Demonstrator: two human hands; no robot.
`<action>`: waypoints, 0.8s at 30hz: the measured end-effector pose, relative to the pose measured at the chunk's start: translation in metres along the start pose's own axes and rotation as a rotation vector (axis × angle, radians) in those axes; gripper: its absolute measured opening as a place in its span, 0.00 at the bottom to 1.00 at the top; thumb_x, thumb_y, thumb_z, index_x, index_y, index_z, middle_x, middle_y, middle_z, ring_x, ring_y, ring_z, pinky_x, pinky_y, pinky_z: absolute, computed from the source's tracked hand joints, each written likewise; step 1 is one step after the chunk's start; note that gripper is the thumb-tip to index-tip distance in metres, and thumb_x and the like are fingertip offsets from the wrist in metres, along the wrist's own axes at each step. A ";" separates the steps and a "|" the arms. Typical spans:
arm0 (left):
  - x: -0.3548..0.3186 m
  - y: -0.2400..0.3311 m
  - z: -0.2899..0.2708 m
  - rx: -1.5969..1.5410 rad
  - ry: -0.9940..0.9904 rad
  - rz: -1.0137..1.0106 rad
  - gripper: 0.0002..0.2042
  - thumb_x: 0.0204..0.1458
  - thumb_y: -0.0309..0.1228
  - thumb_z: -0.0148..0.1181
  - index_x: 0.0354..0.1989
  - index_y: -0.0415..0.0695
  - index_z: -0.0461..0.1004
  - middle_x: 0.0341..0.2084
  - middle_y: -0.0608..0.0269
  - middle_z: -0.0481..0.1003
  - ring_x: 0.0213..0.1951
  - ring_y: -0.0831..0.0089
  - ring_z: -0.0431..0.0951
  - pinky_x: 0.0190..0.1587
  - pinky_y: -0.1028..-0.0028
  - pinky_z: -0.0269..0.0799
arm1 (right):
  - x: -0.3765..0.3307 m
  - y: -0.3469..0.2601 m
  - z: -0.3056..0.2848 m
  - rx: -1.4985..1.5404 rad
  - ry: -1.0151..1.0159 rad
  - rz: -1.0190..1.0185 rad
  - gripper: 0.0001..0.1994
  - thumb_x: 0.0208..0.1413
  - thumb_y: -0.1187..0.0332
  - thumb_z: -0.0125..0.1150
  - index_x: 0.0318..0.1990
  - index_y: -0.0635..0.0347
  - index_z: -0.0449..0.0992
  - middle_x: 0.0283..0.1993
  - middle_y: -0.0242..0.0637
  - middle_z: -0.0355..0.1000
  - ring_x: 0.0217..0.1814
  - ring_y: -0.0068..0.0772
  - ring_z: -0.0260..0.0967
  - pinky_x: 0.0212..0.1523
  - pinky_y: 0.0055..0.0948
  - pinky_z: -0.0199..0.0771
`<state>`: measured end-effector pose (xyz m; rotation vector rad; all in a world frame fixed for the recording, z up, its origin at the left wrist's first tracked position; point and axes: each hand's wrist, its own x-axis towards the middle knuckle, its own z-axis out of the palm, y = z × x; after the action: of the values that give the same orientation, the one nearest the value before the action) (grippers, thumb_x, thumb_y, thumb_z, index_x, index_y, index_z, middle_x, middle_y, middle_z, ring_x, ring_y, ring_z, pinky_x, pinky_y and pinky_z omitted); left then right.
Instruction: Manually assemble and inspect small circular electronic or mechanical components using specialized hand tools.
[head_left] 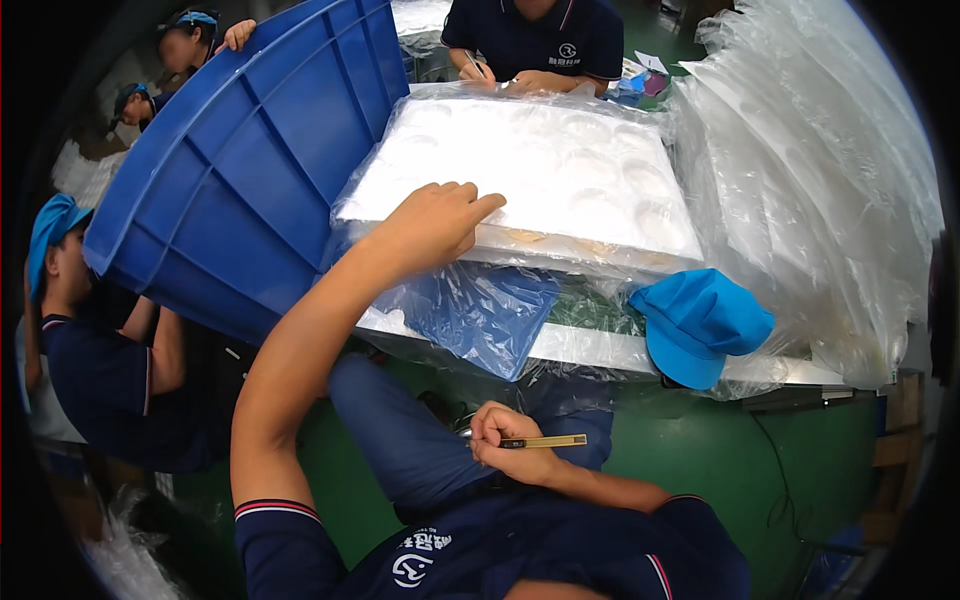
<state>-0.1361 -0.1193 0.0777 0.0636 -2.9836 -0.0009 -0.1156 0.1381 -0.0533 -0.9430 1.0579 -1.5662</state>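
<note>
My left hand [440,225] reaches forward with its fingers bent over the near edge of a white foam tray [520,165] with round recesses. Clear plastic film [600,262] wraps the tray's sides and hangs at its front. Low in front of my body, my right hand [512,445] is closed around a slim yellow-and-black utility knife [550,441], its yellow end pointing right. The knife is apart from the tray. A blue cap [703,325] lies at the table's near edge, right of the tray's front corner.
A large blue plastic bin [250,150] stands tilted left of the tray. Clear plastic sheeting [790,190] is heaped on the right. A person [540,45] works across the table; another in a blue cap [110,350] sits at left. A cable [785,470] runs along the green floor.
</note>
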 end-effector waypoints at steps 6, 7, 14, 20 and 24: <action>0.012 -0.018 -0.021 -0.130 0.289 0.015 0.20 0.45 0.27 0.56 0.50 0.46 0.67 0.28 0.54 0.69 0.34 0.57 0.70 0.39 0.65 0.67 | -0.001 0.002 0.003 0.036 -0.009 0.002 0.14 0.44 0.82 0.54 0.20 0.57 0.54 0.31 0.33 0.60 0.30 0.18 0.55 0.29 0.18 0.57; 0.013 -0.020 -0.025 -0.130 0.297 0.018 0.20 0.45 0.27 0.56 0.50 0.46 0.67 0.28 0.54 0.69 0.34 0.57 0.70 0.39 0.65 0.67 | -0.001 0.001 0.003 0.028 -0.008 -0.001 0.14 0.44 0.82 0.54 0.20 0.57 0.54 0.31 0.33 0.60 0.30 0.18 0.55 0.29 0.18 0.57; 0.003 -0.020 -0.074 0.054 0.461 -0.044 0.16 0.42 0.21 0.53 0.40 0.51 0.75 0.26 0.61 0.68 0.33 0.62 0.70 0.37 0.67 0.65 | -0.003 0.001 -0.001 -0.003 -0.022 -0.029 0.13 0.45 0.84 0.52 0.21 0.58 0.55 0.32 0.33 0.59 0.29 0.18 0.59 0.28 0.18 0.62; -0.029 0.001 -0.133 0.196 0.641 -0.051 0.13 0.42 0.18 0.52 0.36 0.45 0.76 0.26 0.59 0.70 0.33 0.61 0.70 0.36 0.68 0.64 | -0.007 0.012 -0.005 -0.108 -0.055 -0.053 0.13 0.46 0.84 0.50 0.21 0.57 0.55 0.34 0.34 0.59 0.29 0.19 0.65 0.28 0.17 0.68; -0.051 0.038 -0.179 0.076 0.767 -0.180 0.13 0.46 0.17 0.50 0.39 0.41 0.75 0.27 0.58 0.68 0.31 0.67 0.69 0.37 0.75 0.63 | -0.004 0.006 0.000 0.020 -0.045 0.031 0.13 0.46 0.84 0.49 0.22 0.57 0.54 0.34 0.34 0.58 0.30 0.20 0.64 0.28 0.17 0.66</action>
<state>-0.0596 -0.0784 0.2462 0.2731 -2.2028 0.0936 -0.1134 0.1408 -0.0594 -0.9402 1.0192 -1.5199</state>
